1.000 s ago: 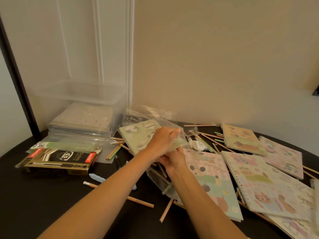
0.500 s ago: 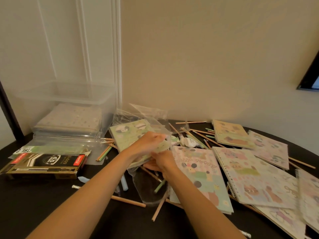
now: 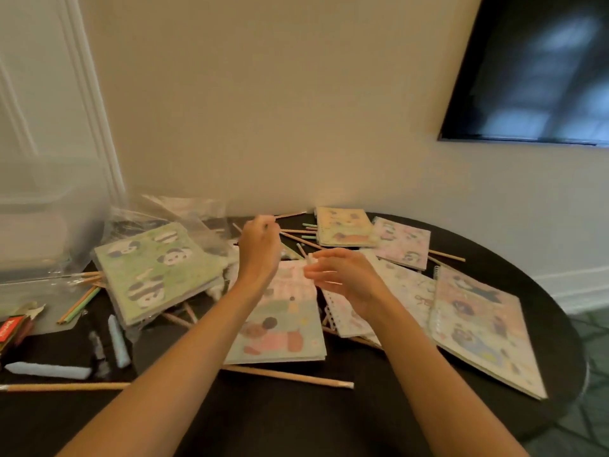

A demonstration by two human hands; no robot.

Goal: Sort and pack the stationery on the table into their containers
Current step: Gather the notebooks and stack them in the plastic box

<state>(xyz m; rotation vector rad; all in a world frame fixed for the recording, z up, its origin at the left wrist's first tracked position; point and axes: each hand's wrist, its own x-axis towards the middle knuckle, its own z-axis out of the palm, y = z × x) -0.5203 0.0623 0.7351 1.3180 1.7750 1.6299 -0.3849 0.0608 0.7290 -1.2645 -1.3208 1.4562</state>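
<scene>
The left hand point(image 3: 258, 249) hovers over the black table point(image 3: 296, 417) with its fingers curled. It is too blurry to tell if its grip holds anything. The right hand point(image 3: 346, 278) is just beside it at 3 o'clock, its grip loose with nothing in it. A green panda notebook point(image 3: 155, 268) lies at 9 o'clock from the hands. Loose pencils point(image 3: 296, 237) lie at 12 o'clock.

The bench point(image 3: 296, 423) is dark and matt. The panda notebook point(image 3: 155, 268) and the spiral notebook point(image 3: 478, 328) at the right have matt printed paper covers. The near pencil point(image 3: 290, 377) is bare pale wood. The far bag point(image 3: 184, 209) is clear, glossy, crinkled plastic. The left storage box point(image 3: 39, 206) is smooth translucent plastic.
</scene>
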